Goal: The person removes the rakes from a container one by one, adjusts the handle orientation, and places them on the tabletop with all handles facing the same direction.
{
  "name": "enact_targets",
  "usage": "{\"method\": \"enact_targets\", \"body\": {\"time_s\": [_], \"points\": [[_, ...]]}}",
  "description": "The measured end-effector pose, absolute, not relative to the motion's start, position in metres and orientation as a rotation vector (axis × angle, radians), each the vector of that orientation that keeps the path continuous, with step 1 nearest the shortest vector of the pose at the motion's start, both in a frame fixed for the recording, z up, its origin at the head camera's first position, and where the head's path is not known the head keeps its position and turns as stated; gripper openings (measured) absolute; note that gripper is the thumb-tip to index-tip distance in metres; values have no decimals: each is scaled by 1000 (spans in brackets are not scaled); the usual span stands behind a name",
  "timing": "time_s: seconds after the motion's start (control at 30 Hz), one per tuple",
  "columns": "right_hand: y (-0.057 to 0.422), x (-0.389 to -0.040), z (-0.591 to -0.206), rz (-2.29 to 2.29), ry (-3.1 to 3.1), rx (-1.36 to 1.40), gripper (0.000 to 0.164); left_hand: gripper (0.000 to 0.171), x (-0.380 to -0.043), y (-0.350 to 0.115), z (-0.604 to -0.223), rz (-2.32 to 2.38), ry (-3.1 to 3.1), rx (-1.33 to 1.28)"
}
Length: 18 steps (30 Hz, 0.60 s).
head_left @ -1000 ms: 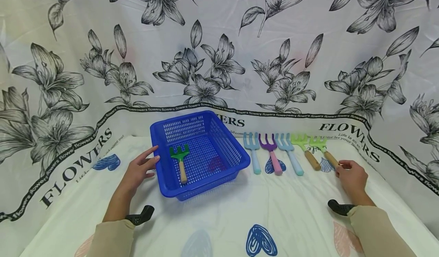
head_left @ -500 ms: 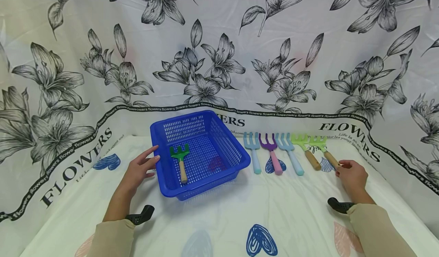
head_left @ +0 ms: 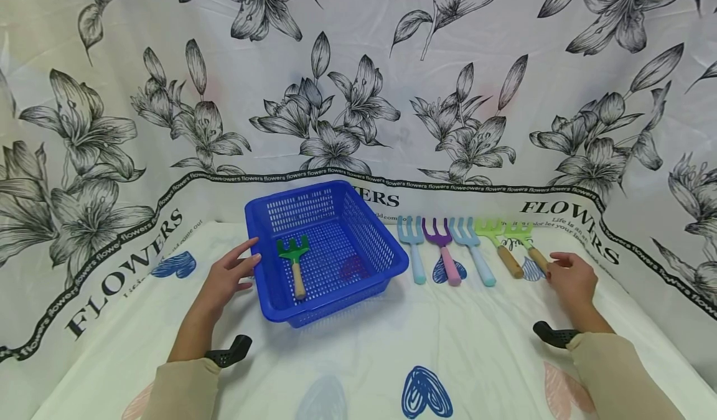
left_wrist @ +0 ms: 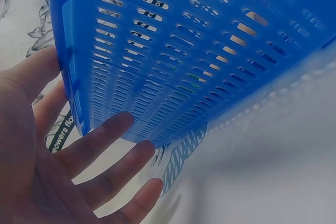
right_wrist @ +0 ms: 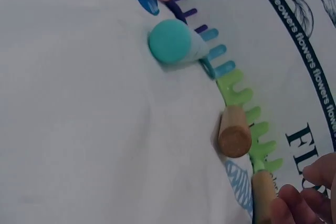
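Observation:
My left hand is at the left side of a blue perforated plastic basket, fingers spread and fingertips at the rim. In the left wrist view the fingers lie outstretched along the basket's slotted wall. Inside the basket lies a green hand rake with a wooden handle. My right hand is at the handle end of the rightmost lime-green hand rake, which lies on the cloth. In the right wrist view its fingers stand partly spread beside the wooden handle.
Left of that rake lie another lime-green rake, two light-blue rakes and a purple rake with a pink handle. A white patterned cloth covers the table; a floral curtain hangs behind.
My right hand has shifted slightly left and up at the rake's handle, and its index finger has lifted away from it. My left hand and the basket have stayed in place.

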State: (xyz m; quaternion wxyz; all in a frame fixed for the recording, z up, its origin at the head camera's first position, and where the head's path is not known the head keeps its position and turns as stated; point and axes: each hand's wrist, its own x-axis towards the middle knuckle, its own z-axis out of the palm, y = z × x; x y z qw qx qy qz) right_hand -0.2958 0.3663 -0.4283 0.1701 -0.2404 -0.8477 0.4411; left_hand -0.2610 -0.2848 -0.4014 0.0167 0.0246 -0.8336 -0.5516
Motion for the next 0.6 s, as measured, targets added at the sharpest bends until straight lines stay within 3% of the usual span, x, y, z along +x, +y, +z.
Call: {"method": "enact_targets", "body": {"time_s": [0.6], "points": [[282, -296, -380, 1383, -2342, -400, 30, 72, -262, -285, -402, -1724, -2585, 78]]}}
